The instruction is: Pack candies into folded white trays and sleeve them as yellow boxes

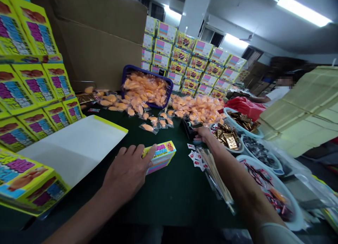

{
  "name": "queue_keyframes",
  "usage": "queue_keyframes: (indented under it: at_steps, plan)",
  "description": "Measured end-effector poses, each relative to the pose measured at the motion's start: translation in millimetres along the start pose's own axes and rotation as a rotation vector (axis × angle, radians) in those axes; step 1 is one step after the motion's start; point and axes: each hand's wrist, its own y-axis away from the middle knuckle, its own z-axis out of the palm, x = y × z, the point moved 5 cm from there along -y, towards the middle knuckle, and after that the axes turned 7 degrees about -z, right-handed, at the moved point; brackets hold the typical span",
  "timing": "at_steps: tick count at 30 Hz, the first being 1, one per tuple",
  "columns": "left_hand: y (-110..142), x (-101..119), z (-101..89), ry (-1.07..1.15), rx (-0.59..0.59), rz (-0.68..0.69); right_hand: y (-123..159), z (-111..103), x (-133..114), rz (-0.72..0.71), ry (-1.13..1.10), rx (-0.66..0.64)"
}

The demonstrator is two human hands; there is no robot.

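Note:
My left hand (129, 166) is wrapped over a small yellow printed carton (161, 156) with pink and blue lettering, lying on the dark green tabletop. My right hand (203, 134) reaches forward to a black tape dispenser (188, 129), its fingers closed together at the near end. What those fingers pinch is too small to make out. Below that hand lie several small white stickers (196, 158) with red prints and a bundle of thin wooden sticks (215, 171) in clear wrap. Left of my left hand is a white tray (76, 145) with a yellow edge.
Orange wrapped pieces fill a purple basket (170, 92) and spill around it. Bowls at right hold gold packets (229, 138), dark packets (258, 150) and red-white packets (274, 194). Stacked yellow cartons (34, 85) rise at left, more (185, 57) behind. A person (277, 92) is beyond.

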Motion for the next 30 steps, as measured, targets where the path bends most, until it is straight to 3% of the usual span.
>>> queue_keyframes:
  at_steps: [13, 23, 30]
  plan:
    - [-0.7, 0.9, -1.4, 0.007, 0.011, -0.007, 11.0, -1.2, 6.8, 0.047, -0.108, -0.021]
    - [-1.7, 0.6, -3.7, 0.083, 0.011, -0.022, 31.7, 0.7, 25.3, 0.016, -0.201, 0.071]
    - [-3.9, 0.4, -4.8, 0.059, 0.003, -0.018, 47.6, 11.9, 19.8, -0.020, -0.211, 0.089]
